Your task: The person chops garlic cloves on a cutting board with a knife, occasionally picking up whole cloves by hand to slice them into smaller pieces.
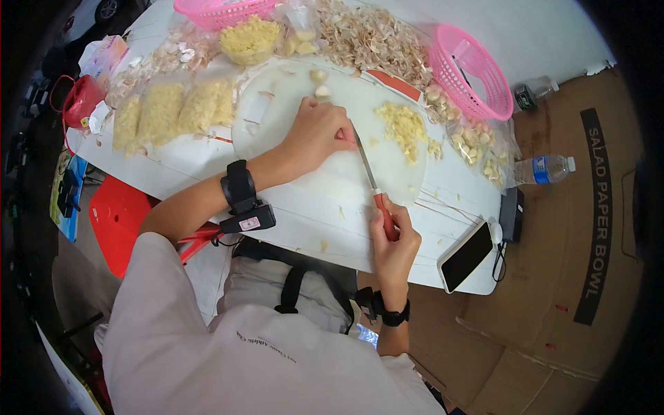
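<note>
My right hand (395, 242) is wrapped round the orange-red handle of a knife (364, 159), whose narrow blade points away from me. At the blade's tip, my left hand (318, 133) is closed, its fingers pinched together; what they hold is hidden. Both the blade and my left hand are over a round white cutting board (325, 183). Chopped garlic (402, 130) lies in a loose pile on the board, right of the blade. Beyond my left hand are two peeled garlic cloves (322, 91).
Bags of minced garlic (162, 114) lie left of the board. A heaped tub (250, 40), garlic skins (373, 34) and a pink basket (472, 72) stand behind. Bagged cloves (484, 149), a water bottle (543, 169) and a phone (467, 257) are on the right.
</note>
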